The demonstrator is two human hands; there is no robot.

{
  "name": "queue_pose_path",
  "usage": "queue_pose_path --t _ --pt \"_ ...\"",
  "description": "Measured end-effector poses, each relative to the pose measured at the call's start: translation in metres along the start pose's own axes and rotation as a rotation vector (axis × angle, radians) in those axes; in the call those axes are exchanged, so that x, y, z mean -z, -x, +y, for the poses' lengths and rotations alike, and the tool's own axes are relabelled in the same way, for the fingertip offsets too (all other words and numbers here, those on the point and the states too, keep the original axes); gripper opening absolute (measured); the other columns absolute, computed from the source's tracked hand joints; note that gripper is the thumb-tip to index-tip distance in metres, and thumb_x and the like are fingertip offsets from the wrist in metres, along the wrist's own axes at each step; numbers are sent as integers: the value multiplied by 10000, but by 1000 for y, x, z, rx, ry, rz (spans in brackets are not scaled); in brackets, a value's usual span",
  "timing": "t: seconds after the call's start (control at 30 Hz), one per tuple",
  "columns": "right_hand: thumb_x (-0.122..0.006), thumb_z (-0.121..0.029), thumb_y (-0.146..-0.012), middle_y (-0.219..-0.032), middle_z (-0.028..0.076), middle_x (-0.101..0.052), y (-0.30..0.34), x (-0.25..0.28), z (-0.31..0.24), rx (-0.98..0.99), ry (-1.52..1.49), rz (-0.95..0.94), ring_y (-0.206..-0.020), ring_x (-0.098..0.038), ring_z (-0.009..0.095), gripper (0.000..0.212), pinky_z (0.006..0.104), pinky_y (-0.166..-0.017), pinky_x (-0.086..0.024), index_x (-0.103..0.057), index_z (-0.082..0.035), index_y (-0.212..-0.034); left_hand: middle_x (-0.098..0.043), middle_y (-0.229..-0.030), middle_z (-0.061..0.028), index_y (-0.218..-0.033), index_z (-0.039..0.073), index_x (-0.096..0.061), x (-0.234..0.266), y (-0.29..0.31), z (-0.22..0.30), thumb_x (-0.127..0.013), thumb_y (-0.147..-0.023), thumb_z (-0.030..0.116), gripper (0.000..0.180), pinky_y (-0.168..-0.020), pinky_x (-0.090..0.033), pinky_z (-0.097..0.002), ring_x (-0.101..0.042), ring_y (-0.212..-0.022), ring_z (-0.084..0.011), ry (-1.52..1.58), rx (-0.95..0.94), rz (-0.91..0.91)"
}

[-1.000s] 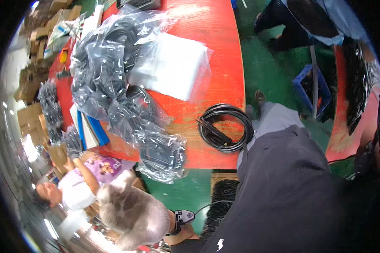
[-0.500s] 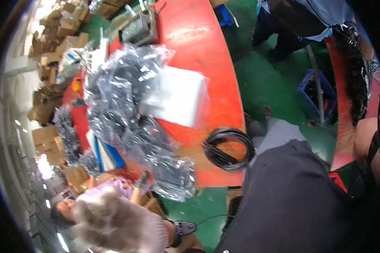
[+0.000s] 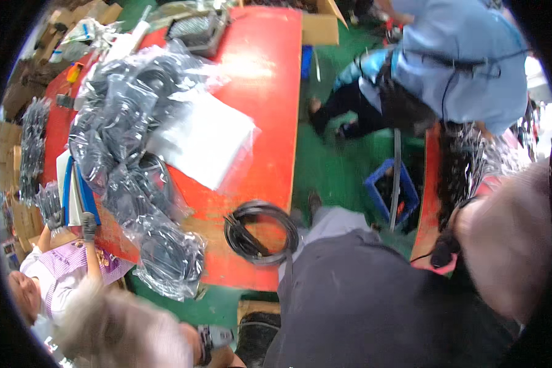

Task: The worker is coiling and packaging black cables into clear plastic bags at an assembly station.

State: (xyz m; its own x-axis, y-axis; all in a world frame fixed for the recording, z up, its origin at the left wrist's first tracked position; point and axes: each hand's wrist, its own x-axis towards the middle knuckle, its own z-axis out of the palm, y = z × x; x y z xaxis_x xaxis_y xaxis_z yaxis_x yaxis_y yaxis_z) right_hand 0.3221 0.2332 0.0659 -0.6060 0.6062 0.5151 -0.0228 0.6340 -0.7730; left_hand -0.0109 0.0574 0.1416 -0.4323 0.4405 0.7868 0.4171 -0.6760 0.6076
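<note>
The left hand [image 3: 119, 331] at lower left and the right hand [image 3: 512, 239] at far right are both blurred, so whether their fingers are closed or spread cannot be told. Well apart from both, a coiled black cable [image 3: 245, 235] lies on the red table [image 3: 260, 116], bagged cables [image 3: 126, 116] to its left and a flat white packet [image 3: 205, 141] beyond.

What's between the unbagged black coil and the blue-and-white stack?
Head view: from the black coil, a strip of red tabletop, then bagged cables, up to the blue-and-white stack.
</note>
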Motion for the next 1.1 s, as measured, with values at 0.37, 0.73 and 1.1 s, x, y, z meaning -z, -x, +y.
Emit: queue_pose_path --t 0.37,0.73,1.1 --pt "-497 -425 -1063 -1206 181 -719 171 28 176 -797 597 -1311 -1129 -681 393 428 474 -973 -540 -713 -114 -1262 -776 -1011 -167 -1067 69 -779 174 255 -150 -810 -869 408 394 -892 -573 -494 -737 -956 -375 -963 740 -703" --pt "-602 -275 -1041 -1062 160 -731 54 -67 216 -509 602 -803 -1006 -696 384 249 459 -860 -567 -720 -86 -1152 -682 -1205 -129 -1136 112 -729 90 249 -336 -803 -843 357 389 -1014 -490 -513 -616 -1166 -363 -1017 592 -751" --pt "-602 -421 -1052 -1038 88 -752 12 -184 243 -1056 -78 -494 -849 -710 211 410 344 -756 -568 -720 -61 -1209 -727 -1114 -86 -996 130 -780 108 249 -351 -769 -881 262 175 -978 -486 -492 -641 -1115 -330 -1060 626 -694"
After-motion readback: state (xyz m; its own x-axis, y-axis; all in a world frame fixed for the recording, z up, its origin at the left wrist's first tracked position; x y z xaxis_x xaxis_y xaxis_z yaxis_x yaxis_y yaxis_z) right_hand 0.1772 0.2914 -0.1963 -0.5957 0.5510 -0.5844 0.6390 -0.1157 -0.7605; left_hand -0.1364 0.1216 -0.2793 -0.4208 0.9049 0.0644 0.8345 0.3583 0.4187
